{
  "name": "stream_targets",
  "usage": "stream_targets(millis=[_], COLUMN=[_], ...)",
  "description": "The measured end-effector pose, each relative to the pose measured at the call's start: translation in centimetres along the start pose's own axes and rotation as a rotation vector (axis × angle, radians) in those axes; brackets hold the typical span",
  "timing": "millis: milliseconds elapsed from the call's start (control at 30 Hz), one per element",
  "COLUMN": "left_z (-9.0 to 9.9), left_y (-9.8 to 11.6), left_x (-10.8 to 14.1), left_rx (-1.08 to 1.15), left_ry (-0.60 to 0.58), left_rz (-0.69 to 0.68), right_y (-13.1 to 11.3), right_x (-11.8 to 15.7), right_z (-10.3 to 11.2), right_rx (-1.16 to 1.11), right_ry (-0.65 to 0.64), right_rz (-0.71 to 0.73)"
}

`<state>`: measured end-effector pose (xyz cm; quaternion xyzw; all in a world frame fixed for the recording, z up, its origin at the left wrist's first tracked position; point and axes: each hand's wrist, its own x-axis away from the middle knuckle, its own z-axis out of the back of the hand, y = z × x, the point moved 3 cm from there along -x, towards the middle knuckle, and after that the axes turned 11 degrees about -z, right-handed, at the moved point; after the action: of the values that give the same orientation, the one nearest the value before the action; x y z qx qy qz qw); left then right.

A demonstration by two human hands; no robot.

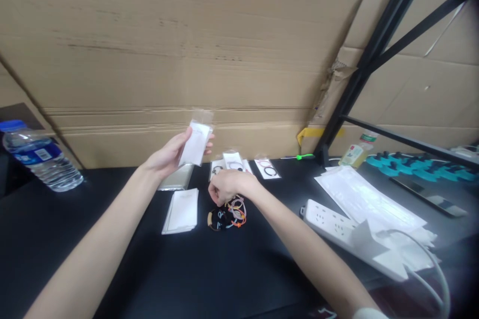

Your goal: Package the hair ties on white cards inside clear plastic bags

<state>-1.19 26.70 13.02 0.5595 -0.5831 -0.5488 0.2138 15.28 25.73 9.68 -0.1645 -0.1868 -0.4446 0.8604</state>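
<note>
At the centre of the frame, the left hand [168,155] grips a bagged white card [196,142], thumb across its face, raised above the black counter [179,274]; the sleeve's clear top sticks up past the card. No band shows on the side facing the camera.

Just right of centre, the right hand [229,185] is lowered with fingers bent at the upper edge of a pile of coloured bands [236,213]. Its fingertips are partly hidden, so I cannot tell whether they have hold of a band.

The work looks partway along. Beyond the right hand sits a group of packets [232,159], and to its right, set apart, a single packet [267,169] with dark and reddish bands on its card; these seem done. Left to handle, by the look of it, are the loose bands, the stack of white cards [181,213] left of them, and what is probably a pile of clear sleeves [175,179] under the left hand, at the back of the counter.
</note>
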Motion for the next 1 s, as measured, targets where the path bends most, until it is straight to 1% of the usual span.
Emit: stream_targets(millis=[67,167,333,433,533,600,633,733,800,833,900,967,1000], left_z=[-0.1,-0.3,-0.4,-0.5,-0.5,-0.7,-0.8,-1.0,-1.1,-1.2,-1.2,-1.2,-1.2], left_y=[-0.1,-0.2,-0.3,-0.3,-0.5,-0.8,-1.0,-1.6,-1.9,-2.1,-2.3,-2.4,-2.5], left_x=[0.0,0.0,0.0,0.0,-0.1,-0.2,-0.2,-0.3,-0.2,-0.1,0.0,0.1,0.2], left_rx=[0.004,0.003,-0.023,-0.007,0.023,0.047,0.051,0.018,-0.016,-0.031,-0.060,-0.089,-0.101], left_ry=[-0.005,0.006,0.070,0.082,0.069,0.043,0.033,0.014,-0.012,-0.031,-0.073,-0.123,-0.152], left_rz=[0.034,0.054,-0.003,-0.026,0.008,0.035,0.041,0.065,0.081,0.083,0.070,0.050,0.044], right_y=[0.0,-0.5,-2.1,-1.8,-0.1,1.3,2.1,3.9,4.7,5.2,6.0,6.8,7.1], right_x=[0.4,0.7,0.4,0.4,0.8,1.7,2.4,5.3,7.5,8.4,9.9,10.6,10.7], right_z=[0.4,0.4,-0.3,-0.2,0.5,1.2,1.7,3.4,4.5,5.0,6.0,6.6,6.8], right_rx=[0.015,0.060,0.141,0.123,0.006,-0.137,-0.227,-0.500,-0.609,-0.665,-0.740,-0.767,-0.749], right_ry=[0.019,0.008,-0.061,-0.049,-0.043,-0.054,-0.065,-0.042,0.033,0.102,0.296,0.501,0.582], right_rz=[-0.017,-0.065,-0.087,-0.070,-0.024,0.055,0.091,0.214,0.277,0.299,0.302,0.247,0.206])
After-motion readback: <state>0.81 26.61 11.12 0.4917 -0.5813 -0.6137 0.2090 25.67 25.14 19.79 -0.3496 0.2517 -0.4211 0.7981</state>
